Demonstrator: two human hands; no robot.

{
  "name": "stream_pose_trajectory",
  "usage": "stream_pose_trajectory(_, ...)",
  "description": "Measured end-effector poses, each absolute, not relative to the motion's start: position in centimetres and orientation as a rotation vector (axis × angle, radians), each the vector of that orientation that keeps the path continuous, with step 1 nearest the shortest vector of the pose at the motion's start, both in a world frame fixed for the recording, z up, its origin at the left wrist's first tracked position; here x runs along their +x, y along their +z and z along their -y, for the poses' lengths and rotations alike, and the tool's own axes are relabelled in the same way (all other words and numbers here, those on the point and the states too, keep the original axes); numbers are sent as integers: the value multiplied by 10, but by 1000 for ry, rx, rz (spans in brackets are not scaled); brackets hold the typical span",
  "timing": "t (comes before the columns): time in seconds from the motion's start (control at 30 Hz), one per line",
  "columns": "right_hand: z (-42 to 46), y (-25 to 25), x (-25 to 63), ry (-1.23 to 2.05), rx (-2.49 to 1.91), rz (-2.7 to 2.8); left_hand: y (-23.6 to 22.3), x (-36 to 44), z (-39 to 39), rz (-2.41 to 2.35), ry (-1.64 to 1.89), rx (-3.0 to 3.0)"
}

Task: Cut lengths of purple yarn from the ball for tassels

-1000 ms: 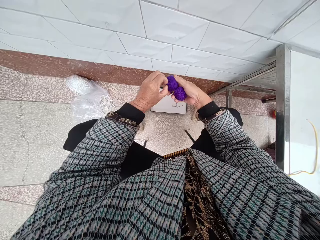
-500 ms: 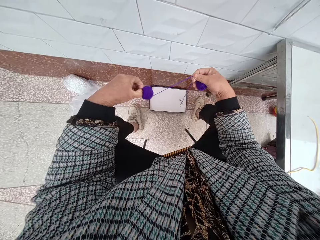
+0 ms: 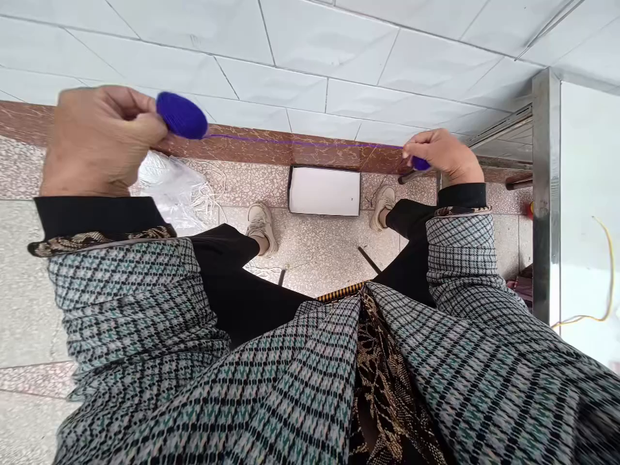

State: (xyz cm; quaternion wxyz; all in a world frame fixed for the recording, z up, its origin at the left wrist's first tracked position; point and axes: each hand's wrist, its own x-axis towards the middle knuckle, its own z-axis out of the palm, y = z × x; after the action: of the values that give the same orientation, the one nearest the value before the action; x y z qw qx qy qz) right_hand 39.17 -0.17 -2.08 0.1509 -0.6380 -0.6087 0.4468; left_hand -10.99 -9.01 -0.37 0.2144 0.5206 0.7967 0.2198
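Observation:
My left hand (image 3: 99, 139) is raised high at the left, pinching a purple yarn ball (image 3: 181, 115) between thumb and fingers. My right hand (image 3: 443, 155) is out at the right, its fingers closed on a second purple yarn ball (image 3: 421, 164), mostly hidden behind them. A thin purple yarn strand (image 3: 305, 141) runs taut and nearly level between the two balls, above my knees.
A white box (image 3: 324, 191) lies on the speckled terrazzo floor (image 3: 320, 252) between my beige shoes. A plastic bag (image 3: 172, 187) with white cord sits behind my left hand. A steel-framed white cabinet (image 3: 547, 194) stands at the right, beside a tiled wall.
My hands have moved further apart, the left much further out and closer to the camera. The yarn between the balls is stretched longer and straighter.

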Motion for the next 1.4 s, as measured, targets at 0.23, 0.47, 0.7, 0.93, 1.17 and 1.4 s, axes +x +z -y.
stream_pose_trajectory(0.23,-5,-17,411,930,-2204,1805,-6,-111,83,-2588,359,1501)
stream_pose_trajectory(0.47,-11,-25,400,778,-1994,1681,-32,-85,64,-2129,608,1943)
stream_pose_trajectory(0.7,3,-15,356,1391,-1511,1301,-84,-69,42,-1918,1145,2070)
stream_pose_trajectory(0.93,12,-23,323,1772,-1090,1269,-77,-36,46,-1717,1100,2197)
stream_pose_trajectory(1.17,11,-66,283,2143,-682,1550,-70,-5,73,-1345,1007,2280)
stream_pose_trajectory(1.4,2,-37,319,1978,-962,1688,-65,-17,64,-1636,796,2108)
